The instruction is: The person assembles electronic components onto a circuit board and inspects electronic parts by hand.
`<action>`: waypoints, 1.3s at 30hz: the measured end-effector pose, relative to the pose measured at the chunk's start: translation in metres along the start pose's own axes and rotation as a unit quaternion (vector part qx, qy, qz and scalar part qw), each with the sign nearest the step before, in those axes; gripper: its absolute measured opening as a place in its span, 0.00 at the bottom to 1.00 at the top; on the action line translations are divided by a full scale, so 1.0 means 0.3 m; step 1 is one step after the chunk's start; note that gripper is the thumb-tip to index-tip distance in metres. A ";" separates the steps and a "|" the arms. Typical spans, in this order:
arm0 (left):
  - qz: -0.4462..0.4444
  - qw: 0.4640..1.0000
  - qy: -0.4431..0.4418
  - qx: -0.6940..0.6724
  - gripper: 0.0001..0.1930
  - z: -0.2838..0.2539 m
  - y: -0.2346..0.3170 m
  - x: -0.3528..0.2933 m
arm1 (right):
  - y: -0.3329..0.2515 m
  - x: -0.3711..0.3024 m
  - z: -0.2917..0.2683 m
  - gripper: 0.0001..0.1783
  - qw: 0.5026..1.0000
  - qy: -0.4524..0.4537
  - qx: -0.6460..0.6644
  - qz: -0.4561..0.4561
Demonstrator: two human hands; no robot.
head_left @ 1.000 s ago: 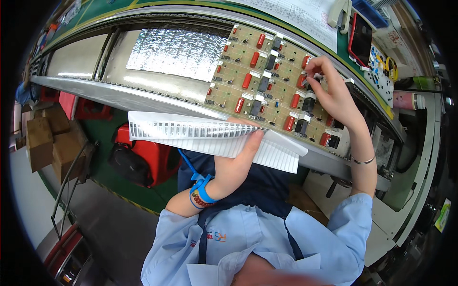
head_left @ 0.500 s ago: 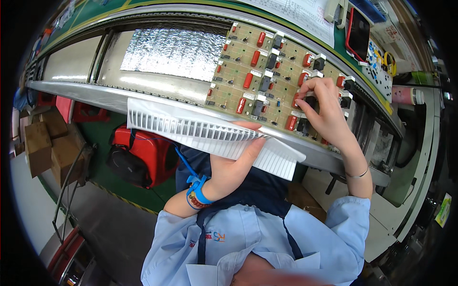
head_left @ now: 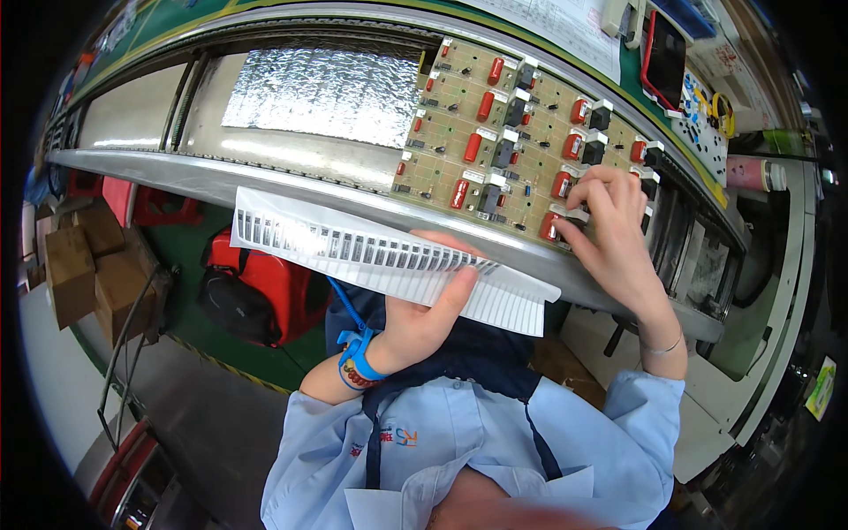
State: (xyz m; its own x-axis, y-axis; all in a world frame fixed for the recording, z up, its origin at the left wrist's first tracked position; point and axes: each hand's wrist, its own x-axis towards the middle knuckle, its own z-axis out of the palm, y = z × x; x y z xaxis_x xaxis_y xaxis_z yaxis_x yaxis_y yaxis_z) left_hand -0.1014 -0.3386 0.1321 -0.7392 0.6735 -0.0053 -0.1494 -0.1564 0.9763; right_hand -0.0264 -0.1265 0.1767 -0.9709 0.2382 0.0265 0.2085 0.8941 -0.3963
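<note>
White, black-marked sheet (head_left: pixel 375 258) bends, pinched by left hand (head_left: pixel 426 320); right hand (head_left: pixel 611 237) is half-curled, hold unclear.

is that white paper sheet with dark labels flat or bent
Bent: the white sheet in the left hand has a kinked right edge.

Coloured logo (head_left: pixel 406 437) on the light-blue shirt (head_left: pixel 508 437) (print on the white chart (head_left: pixel 570 34) too fine).

On the conveyor (head_left: pixel 177 167), circuit boards (head_left: pixel 561 88) lie right of a foil sheet (head_left: pixel 322 97), the right hand (head_left: pixel 611 234) over their right portion. The left hand (head_left: pixel 424 322) holds a label sheet (head_left: pixel 344 250) before the conveyor; a smartphone (head_left: pixel 664 62) lies behind, rightward.
</note>
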 end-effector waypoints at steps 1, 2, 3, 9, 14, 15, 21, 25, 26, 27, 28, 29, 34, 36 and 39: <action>0.003 1.000 -0.002 0.012 0.11 -0.005 -0.001 -0.001 | -0.003 0.006 0.001 0.10 1.000 -0.001 0.001 -0.001; 0.002 1.000 -0.002 0.012 0.11 -0.006 -0.003 -0.003 | -0.006 0.013 0.002 0.11 1.000 0.013 0.000 -0.008; -0.015 1.000 0.011 -0.017 0.10 -0.005 -0.004 -0.006 | -0.009 0.020 0.005 0.12 1.000 0.026 -0.001 -0.015; -0.037 0.998 0.022 -0.043 0.10 -0.018 -0.001 0.000 | -0.028 0.075 0.051 0.11 0.994 0.046 -0.068 -0.069; -0.040 0.998 0.036 -0.037 0.09 -0.038 -0.007 0.006 | -0.027 0.085 0.075 0.09 0.990 0.059 -0.100 -0.076; -0.022 0.999 0.024 -0.015 0.10 -0.043 -0.009 0.008 | -0.026 0.083 0.077 0.09 0.989 0.067 -0.103 -0.084; -0.007 1.000 0.005 -0.011 0.11 -0.053 -0.006 0.020 | -0.016 0.081 0.087 0.07 0.987 0.081 -0.109 -0.083; -0.007 1.000 0.002 0.004 0.11 -0.063 -0.016 0.020 | -0.010 0.088 0.094 0.07 0.987 0.081 -0.113 -0.077; -0.007 1.000 0.002 0.005 0.11 -0.066 -0.016 0.020 | -0.014 0.092 0.092 0.07 0.988 0.076 -0.115 -0.075; -0.009 1.000 0.002 0.005 0.11 -0.068 -0.017 0.019 | -0.017 0.096 0.091 0.07 0.988 0.071 -0.118 -0.072; -0.011 1.000 0.001 0.005 0.11 -0.070 -0.017 0.019 | -0.017 0.099 0.092 0.07 0.988 0.070 -0.117 -0.072; -0.011 1.000 0.001 0.005 0.11 -0.071 -0.017 0.020 | -0.014 0.102 0.094 0.07 0.988 0.066 -0.118 -0.072; -0.027 0.998 0.022 -0.046 0.10 -0.077 -0.012 0.019 | -0.006 0.100 0.090 0.08 0.987 0.063 -0.120 -0.081; -0.018 0.999 0.016 -0.044 0.10 -0.083 -0.011 0.027 | -0.015 0.100 0.076 0.10 0.990 0.056 -0.115 -0.061; -0.016 0.999 0.028 -0.041 0.10 -0.083 -0.014 0.024 | -0.053 0.085 0.050 0.11 0.993 0.079 -0.082 -0.044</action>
State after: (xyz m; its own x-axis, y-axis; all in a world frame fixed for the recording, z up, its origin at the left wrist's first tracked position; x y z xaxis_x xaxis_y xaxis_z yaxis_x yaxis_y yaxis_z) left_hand -0.1225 -0.3510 0.1226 -0.7688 0.6374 -0.0514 -0.2252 -0.1947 0.9546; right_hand -0.0561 -0.1403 0.1699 -0.9581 0.2020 0.2031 0.1535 0.9607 -0.2314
